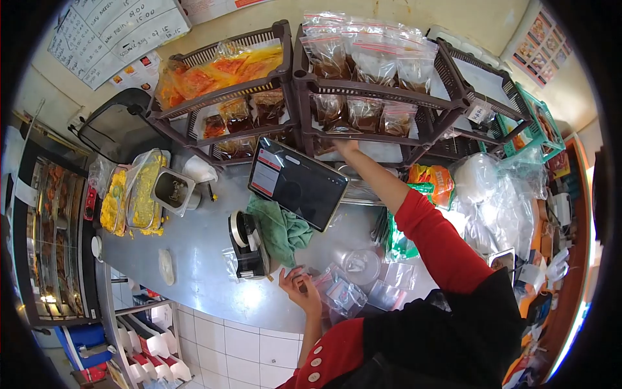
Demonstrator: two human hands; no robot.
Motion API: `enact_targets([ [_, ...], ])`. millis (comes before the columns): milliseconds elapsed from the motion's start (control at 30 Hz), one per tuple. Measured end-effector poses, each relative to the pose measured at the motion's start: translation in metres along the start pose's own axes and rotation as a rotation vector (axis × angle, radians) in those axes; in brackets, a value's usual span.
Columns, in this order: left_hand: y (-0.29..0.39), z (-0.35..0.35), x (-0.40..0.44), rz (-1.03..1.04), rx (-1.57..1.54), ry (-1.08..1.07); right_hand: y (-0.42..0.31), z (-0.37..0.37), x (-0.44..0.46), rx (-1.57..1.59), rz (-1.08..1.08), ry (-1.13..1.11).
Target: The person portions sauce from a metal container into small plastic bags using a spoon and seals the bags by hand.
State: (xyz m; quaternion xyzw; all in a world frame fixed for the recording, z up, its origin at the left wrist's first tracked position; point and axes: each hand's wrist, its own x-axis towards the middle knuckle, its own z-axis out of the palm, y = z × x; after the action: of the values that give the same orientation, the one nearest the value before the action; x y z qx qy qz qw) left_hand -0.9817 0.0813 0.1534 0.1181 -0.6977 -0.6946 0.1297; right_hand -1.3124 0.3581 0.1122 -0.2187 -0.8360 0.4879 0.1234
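My right arm, in a red sleeve, stretches up to the brown crates. My right hand (345, 148) is at the bottom opening of the middle crate stack (382, 89), beside the tablet (298, 183); its fingers are hidden there. Zip bags of brown sauce (364, 115) sit in the tiers above it. Near the table's front edge is my left hand (300, 289), its fingers curled; whether anything lies in them is too small to tell. Close to it are a green cloth (275, 223), a black and white device (246, 246) and small clear plastic bags (342, 292).
Yellow food trays (144, 194) and a steel container (175, 191) stand at the left, near a glass display case (55, 227). Plastic bags (489, 194) and an orange packet (433, 183) lie at the right. A round clear lid (361, 266) is on the table (201, 259).
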Motion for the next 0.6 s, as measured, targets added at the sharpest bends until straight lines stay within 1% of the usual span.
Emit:
enact_targets([
  [67, -0.002, 0.001, 0.0, -0.003, -0.001, 0.003, 0.001, -0.001, -0.002, -0.012, -0.027, 0.001],
  [167, -0.004, 0.0, 0.0, 0.006, 0.022, -0.007, -0.01, -0.013, -0.013, 0.133, 0.005, -0.095],
  [267, -0.007, 0.0, -0.001, -0.005, 0.03, 0.02, -0.012, -0.03, -0.03, -0.238, -0.046, 0.003],
  [300, -0.008, -0.003, -0.001, -0.007, 0.052, 0.0, -0.057, -0.06, -0.059, -0.589, 0.108, -0.2],
  [400, -0.011, -0.005, -0.004, -0.007, 0.099, -0.049, -0.071, -0.1, -0.093, -0.847, -0.034, -0.449],
  [433, -0.011, -0.002, -0.002, 0.017, 0.088, -0.052, -0.061, -0.103, -0.095, -0.828, -0.086, -0.48],
  [500, -0.011, -0.002, -0.001, 0.025, 0.073, -0.074, -0.052, -0.116, -0.098, -0.884, -0.239, -0.407],
  [533, -0.011, -0.007, -0.001, 0.112, 0.155, -0.139, -0.044, -0.124, -0.103, -0.918, -0.309, -0.372],
  [567, -0.005, -0.01, 0.0, 0.195, 0.237, -0.208, -0.046, -0.132, -0.112, -0.869, -0.307, -0.319],
  [600, 0.003, -0.011, -0.001, 0.28, 0.314, -0.281, -0.047, -0.145, -0.125, -0.769, -0.395, -0.324],
])
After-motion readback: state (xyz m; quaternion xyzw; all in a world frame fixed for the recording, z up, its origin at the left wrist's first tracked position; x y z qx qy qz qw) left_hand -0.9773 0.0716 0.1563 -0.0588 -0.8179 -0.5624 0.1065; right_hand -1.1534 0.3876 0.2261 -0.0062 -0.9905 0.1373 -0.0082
